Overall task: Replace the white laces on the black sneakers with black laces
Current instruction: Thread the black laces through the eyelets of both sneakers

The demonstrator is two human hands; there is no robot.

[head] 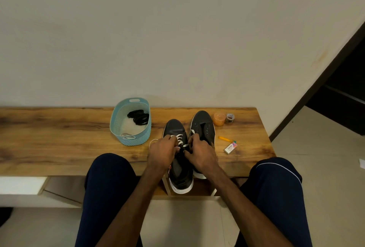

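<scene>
Two black sneakers stand side by side on the wooden table (59,138), toes toward the wall. The left sneaker (174,128) still carries a white lace (180,138) across its eyelets, and a loop of that lace hangs out to the left. The right sneaker (203,124) shows bare eyelets with no lace. My left hand (163,153) pinches the white lace at the left sneaker's left side. My right hand (199,153) has its fingers curled on the lace at the same shoe's right side. Black laces (139,117) lie coiled in a light blue basket (115,124).
A small orange container (219,118) and a small jar (230,118) stand behind the right sneaker. A yellow pen (226,139) and a small white box (230,148) lie to the right. A pale coil lies in the basket too. My knees flank the table's front edge.
</scene>
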